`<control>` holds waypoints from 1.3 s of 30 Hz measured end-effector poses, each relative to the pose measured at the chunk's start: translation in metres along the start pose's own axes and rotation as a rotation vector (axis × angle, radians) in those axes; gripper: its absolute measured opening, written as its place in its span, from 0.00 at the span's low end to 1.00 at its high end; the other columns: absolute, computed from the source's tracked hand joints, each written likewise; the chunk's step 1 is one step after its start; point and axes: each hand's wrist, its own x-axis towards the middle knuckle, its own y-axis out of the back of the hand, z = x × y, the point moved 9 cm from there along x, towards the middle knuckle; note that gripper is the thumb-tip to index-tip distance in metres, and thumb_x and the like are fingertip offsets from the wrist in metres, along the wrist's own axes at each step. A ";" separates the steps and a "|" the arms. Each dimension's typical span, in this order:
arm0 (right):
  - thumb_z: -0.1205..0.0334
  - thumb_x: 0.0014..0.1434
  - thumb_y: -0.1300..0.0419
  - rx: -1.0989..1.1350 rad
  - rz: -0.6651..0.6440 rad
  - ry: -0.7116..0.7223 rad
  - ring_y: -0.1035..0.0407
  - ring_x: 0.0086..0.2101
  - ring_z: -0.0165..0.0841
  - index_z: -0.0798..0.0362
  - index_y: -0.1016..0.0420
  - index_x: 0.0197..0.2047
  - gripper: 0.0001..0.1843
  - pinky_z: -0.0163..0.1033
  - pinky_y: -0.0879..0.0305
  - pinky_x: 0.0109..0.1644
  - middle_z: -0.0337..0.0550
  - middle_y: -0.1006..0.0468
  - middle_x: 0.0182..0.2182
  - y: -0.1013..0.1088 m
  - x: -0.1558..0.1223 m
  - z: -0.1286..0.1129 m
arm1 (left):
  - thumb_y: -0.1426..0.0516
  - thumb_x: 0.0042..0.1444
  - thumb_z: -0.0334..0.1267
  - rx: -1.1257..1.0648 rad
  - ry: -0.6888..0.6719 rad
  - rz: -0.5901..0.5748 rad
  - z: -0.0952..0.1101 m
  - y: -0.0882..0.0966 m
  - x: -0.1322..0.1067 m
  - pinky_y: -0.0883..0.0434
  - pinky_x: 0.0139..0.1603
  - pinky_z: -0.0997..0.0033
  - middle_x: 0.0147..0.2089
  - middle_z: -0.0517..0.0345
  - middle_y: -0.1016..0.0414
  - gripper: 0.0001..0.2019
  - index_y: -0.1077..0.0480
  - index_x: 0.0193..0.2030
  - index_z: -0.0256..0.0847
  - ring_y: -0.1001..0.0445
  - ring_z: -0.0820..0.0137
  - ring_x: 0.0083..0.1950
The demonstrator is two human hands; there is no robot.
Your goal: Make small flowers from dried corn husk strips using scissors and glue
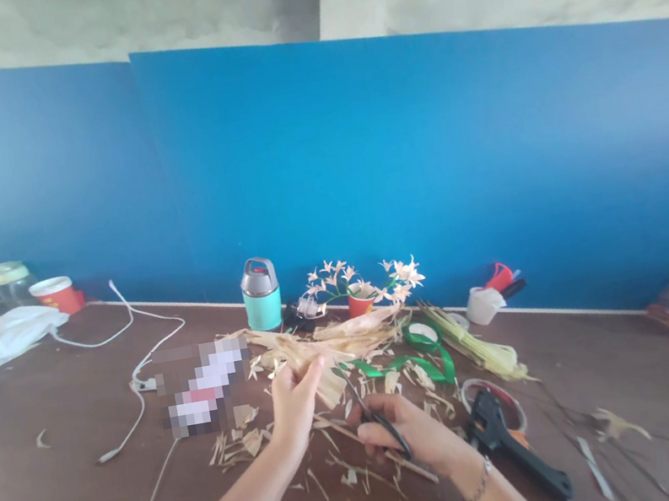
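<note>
My left hand [292, 403] pinches a strip of dried corn husk [329, 384] above the brown table [56, 468]. My right hand [404, 435] grips black-handled scissors [379, 418], whose blades point up toward the husk strip. A pile of dried husks [336, 337] lies just behind both hands. Husk scraps [244, 443] are scattered on the table under and around my hands.
A green ribbon [430, 358] lies beside a bundle of thin green stalks [475, 342]. A black glue gun [514, 447] lies at my right wrist. Behind stand a teal flask [262, 295], a red cup of husk flowers [359, 291], a white cable [136, 369] and a white cloth [0, 341].
</note>
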 end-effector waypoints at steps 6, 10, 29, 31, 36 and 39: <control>0.45 0.37 0.33 -0.003 0.014 -0.018 0.39 0.19 0.24 0.56 0.31 0.32 0.26 0.29 0.43 0.23 0.33 0.31 0.17 -0.003 0.000 -0.001 | 0.40 0.44 0.49 -0.011 -0.007 -0.008 -0.003 -0.002 0.000 0.43 0.18 0.77 0.14 0.65 0.38 0.18 0.37 0.17 0.37 0.39 0.76 0.16; 0.44 0.37 0.34 -0.025 0.037 -0.004 0.39 0.19 0.24 0.56 0.31 0.32 0.26 0.30 0.42 0.24 0.32 0.33 0.17 -0.001 0.001 -0.001 | 0.40 0.44 0.49 -0.022 0.004 -0.008 -0.004 -0.004 0.000 0.42 0.18 0.77 0.14 0.65 0.38 0.17 0.35 0.19 0.37 0.38 0.75 0.17; 0.46 0.41 0.35 -0.058 0.097 0.006 0.45 0.17 0.23 0.56 0.30 0.29 0.22 0.29 0.52 0.19 0.31 0.37 0.14 0.006 0.004 0.002 | 0.39 0.42 0.49 -0.059 0.063 -0.015 -0.003 -0.004 -0.001 0.43 0.18 0.77 0.13 0.63 0.36 0.17 0.33 0.17 0.36 0.39 0.75 0.16; 0.45 0.40 0.35 -0.063 0.098 0.004 0.46 0.17 0.22 0.56 0.30 0.29 0.22 0.29 0.53 0.19 0.31 0.38 0.14 0.007 0.004 0.002 | 0.39 0.41 0.49 -0.062 0.056 -0.011 -0.003 -0.003 -0.001 0.45 0.17 0.77 0.13 0.63 0.36 0.17 0.32 0.17 0.36 0.40 0.75 0.16; 0.45 0.41 0.36 -0.086 0.099 0.009 0.47 0.17 0.23 0.56 0.29 0.29 0.22 0.29 0.54 0.18 0.31 0.39 0.14 0.007 0.004 0.002 | 0.40 0.43 0.50 -0.002 0.009 0.009 -0.001 0.001 0.002 0.48 0.18 0.77 0.12 0.68 0.44 0.19 0.36 0.14 0.38 0.46 0.78 0.15; 0.46 0.41 0.36 -0.096 0.114 -0.002 0.47 0.17 0.23 0.56 0.29 0.29 0.21 0.29 0.55 0.18 0.31 0.39 0.14 0.008 0.003 0.003 | 0.40 0.44 0.50 0.052 -0.029 0.018 0.001 0.003 0.003 0.49 0.18 0.77 0.11 0.68 0.47 0.21 0.40 0.12 0.39 0.47 0.78 0.16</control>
